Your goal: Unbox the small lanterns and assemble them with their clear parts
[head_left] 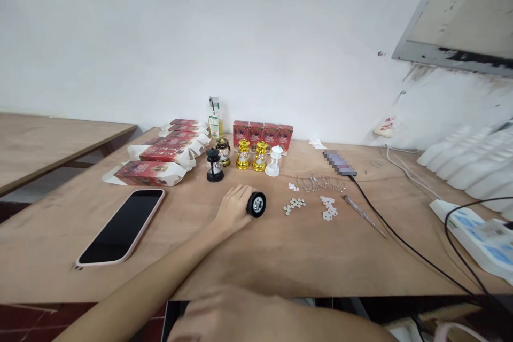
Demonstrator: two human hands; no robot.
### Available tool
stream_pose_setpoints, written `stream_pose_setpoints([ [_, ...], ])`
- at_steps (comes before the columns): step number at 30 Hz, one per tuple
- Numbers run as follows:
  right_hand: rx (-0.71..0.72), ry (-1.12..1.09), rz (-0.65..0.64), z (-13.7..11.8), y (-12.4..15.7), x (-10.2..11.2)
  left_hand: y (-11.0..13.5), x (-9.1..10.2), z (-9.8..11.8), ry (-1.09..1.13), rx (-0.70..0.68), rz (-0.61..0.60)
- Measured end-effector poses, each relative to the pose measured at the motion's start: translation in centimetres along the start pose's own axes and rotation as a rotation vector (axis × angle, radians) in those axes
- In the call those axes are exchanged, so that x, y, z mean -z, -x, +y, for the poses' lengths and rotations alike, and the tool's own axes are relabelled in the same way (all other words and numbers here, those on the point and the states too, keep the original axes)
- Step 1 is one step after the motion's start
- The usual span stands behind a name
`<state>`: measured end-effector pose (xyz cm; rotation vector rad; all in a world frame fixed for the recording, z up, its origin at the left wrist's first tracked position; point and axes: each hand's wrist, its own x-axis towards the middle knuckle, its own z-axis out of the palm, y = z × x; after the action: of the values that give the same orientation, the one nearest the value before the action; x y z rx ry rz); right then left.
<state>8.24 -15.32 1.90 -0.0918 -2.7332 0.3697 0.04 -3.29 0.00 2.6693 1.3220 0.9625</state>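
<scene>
My left hand [233,208] reaches across the wooden table [280,256] and is closed round a small black lantern [256,204] lying on its side, its round base facing the camera. My right hand [224,315] is a blurred shape at the table's front edge, close to the camera, and its fingers cannot be made out. Just right of the lantern lie several button cells [294,205] and small white plastic bits [328,208]. Behind stand a black lantern [214,165], two gold lanterns [251,155] and a white lantern [274,161].
A phone in a pink case [122,226] lies at the left. Red boxes [263,134] line the wall, and flattened ones [150,172] lie at the back left. A screwdriver [363,215], wire springs [320,183], cables [401,240] and a power strip [476,235] lie at the right.
</scene>
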Motion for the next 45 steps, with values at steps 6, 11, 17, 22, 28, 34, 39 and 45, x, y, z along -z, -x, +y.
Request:
stream_pose_setpoints([
  [6,-0.367,0.193,0.577,4.9,5.0,8.3,-0.2,-0.1,-0.1,0.049,-0.019,0.017],
  [11,-0.502,0.24,0.612,9.3,8.4,6.4,0.0,-0.2,-0.2,0.068,-0.054,0.071],
  [17,-0.501,0.197,0.653,9.7,8.3,4.1,0.2,-0.2,0.1,0.075,-0.074,0.071],
  [22,-0.506,0.171,0.658,9.8,8.6,3.4,0.2,-0.1,0.2,0.085,-0.107,0.034],
  [28,-0.523,0.082,0.661,9.9,8.7,3.0,0.1,0.0,0.3,0.056,-0.126,0.0],
  [34,-0.568,0.023,0.597,9.8,8.8,3.4,0.1,-0.1,0.2,-0.021,-0.133,-0.058],
  [39,-0.559,-0.09,0.605,10.2,9.2,3.7,0.1,-0.2,-0.1,-0.057,-0.17,-0.075],
  [45,-0.557,-0.136,0.651,10.4,9.2,3.8,0.1,-0.3,-0.1,-0.082,-0.194,-0.077],
])
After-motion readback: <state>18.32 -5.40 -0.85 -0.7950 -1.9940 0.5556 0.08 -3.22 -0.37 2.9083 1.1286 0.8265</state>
